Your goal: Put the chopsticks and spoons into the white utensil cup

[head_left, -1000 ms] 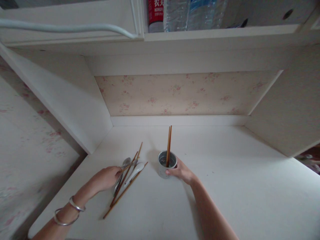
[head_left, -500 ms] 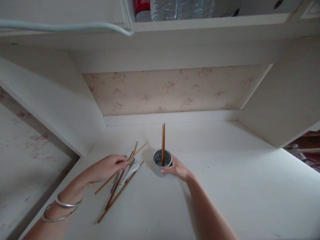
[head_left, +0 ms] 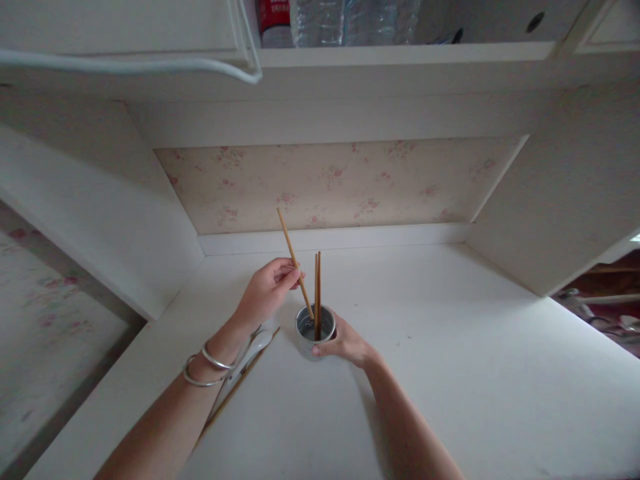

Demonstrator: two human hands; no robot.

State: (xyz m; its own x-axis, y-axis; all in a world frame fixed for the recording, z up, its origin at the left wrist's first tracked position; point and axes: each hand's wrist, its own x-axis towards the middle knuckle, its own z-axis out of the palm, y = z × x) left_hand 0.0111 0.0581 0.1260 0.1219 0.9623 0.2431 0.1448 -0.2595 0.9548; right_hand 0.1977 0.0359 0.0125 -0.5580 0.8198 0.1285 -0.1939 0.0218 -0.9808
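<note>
My left hand (head_left: 273, 285) pinches a light wooden chopstick (head_left: 287, 233), tilted, with its lower end inside the mouth of a metal cup (head_left: 306, 347). My right hand (head_left: 346, 341) is wrapped around the right side of that cup, which stands upright on the white tabletop. Two darker chopsticks (head_left: 318, 287) stand in the cup, close together. Below my left wrist lie a white spoon (head_left: 260, 343) and another chopstick (head_left: 235, 390); my left forearm hides part of the pile there.
White side panels (head_left: 550, 193) flank the tabletop (head_left: 450, 347), with a floral-papered back wall (head_left: 335, 183) behind. Overhead, a shelf holds clear plastic bottles (head_left: 345, 23) and a red container (head_left: 275, 17). A white cable (head_left: 150, 65) hangs at upper left.
My left hand has lifted a chopstick from the pile and moved up and right to the cup, its lower end now inside. My right hand still holds the cup.
</note>
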